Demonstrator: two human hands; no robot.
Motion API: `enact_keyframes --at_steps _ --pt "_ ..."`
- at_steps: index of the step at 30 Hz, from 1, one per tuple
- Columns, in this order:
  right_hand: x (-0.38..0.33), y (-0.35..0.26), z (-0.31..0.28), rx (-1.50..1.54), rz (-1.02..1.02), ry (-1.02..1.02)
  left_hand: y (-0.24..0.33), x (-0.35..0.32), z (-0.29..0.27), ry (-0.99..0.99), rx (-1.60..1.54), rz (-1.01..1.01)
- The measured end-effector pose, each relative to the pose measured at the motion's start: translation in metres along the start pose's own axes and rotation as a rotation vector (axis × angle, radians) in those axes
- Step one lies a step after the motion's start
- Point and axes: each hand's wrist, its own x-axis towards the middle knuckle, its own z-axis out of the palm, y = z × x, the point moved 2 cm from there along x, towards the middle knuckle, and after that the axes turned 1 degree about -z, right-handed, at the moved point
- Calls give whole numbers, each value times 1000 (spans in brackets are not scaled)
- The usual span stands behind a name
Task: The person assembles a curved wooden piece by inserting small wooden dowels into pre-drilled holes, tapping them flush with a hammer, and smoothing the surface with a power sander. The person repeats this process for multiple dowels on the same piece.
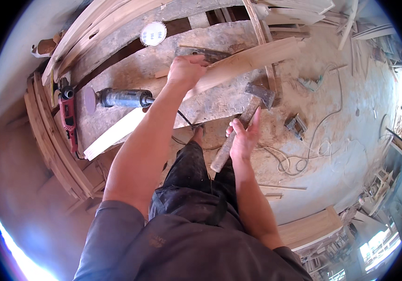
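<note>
- A dusty wooden tabletop [219,100] fills the upper middle of the view, with curved timber strips [55,145] stacked along its left edge and more boards [98,28] piled beyond it.
- A sawdust-covered floor [341,140] spreads to the right, where a pale cable [304,159] loops loosely across it and offcuts lie scattered.
- A long pale wooden plank [252,61] lies slanted across the tabletop, its far end pointing up and to the right.
- The left hand [186,70] is closed over the near end of the plank, its grip pressing the wood down on the tabletop.
- A hammer [243,126] with a worn wooden handle and dark metal head is raised beside the tabletop's near edge, head just below the plank.
- The right hand [244,138] clasps the hammer's handle about midway, fingers wrapped round it.
- A grey angle grinder [121,98] rests on the tabletop left of the forearm, its disc facing left.
- A red power tool [67,114] lies at the tabletop's left edge.
- A round white disc [153,33] sits near the far edge.
</note>
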Motion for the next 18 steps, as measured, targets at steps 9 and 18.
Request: enact_keyframes --at_steps 9,18 --pt "27 3 22 -556 -53 -46 -33 -97 -83 900 329 349" --pt "13 -38 37 -985 -308 -196 -124 -56 -152 730 -1002 -522"
